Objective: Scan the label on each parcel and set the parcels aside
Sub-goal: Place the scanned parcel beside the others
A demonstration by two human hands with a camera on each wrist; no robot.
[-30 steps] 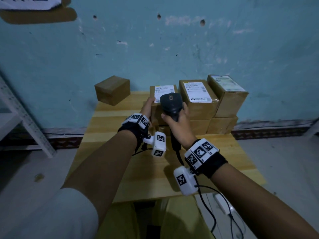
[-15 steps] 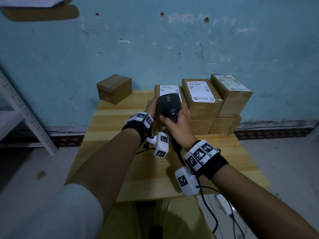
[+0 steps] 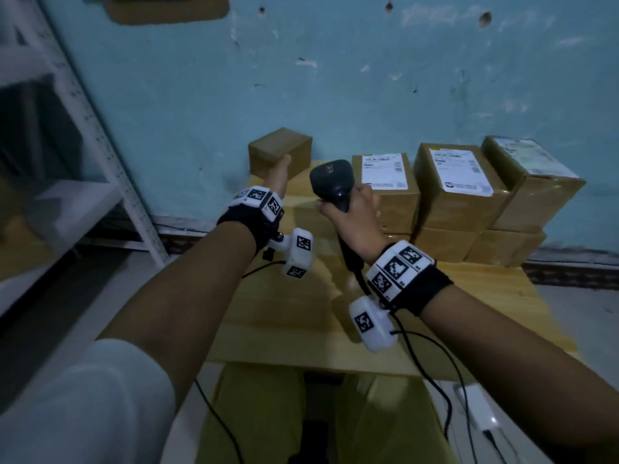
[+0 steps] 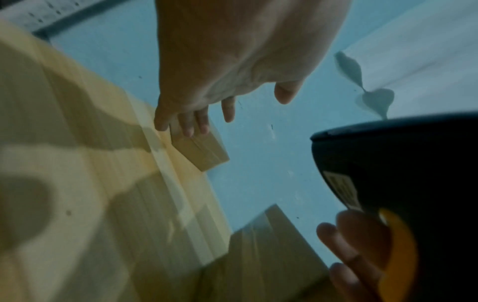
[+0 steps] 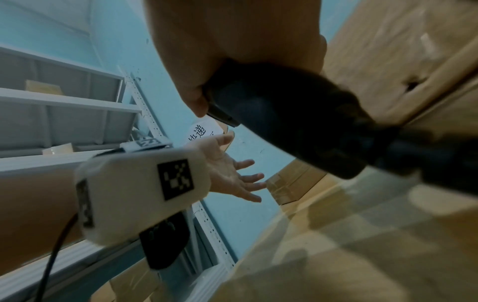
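My right hand (image 3: 351, 209) grips a black barcode scanner (image 3: 331, 180) by its handle, head up, just left of the stacked parcels. The nearest labelled parcel (image 3: 385, 182) sits right behind the scanner, with two more labelled parcels (image 3: 462, 182) (image 3: 532, 175) beside it on lower boxes. My left hand (image 3: 278, 177) is stretched out with fingers (image 4: 189, 126) spread and straight, holding nothing, close in front of a plain brown parcel (image 3: 279, 152) at the table's far left corner. In the right wrist view the left hand (image 5: 232, 175) shows an empty palm.
The wooden table (image 3: 301, 313) stands against a blue wall (image 3: 335, 78). A white metal shelf rack (image 3: 100, 162) stands at the left. Cables (image 3: 435, 380) hang from my wrists, and a white adapter (image 3: 479, 413) lies on the floor to the right.
My left hand let go of the labelled parcel's side and moved left toward the plain brown parcel. The scanner drew back to the left off the label. My head turned left.
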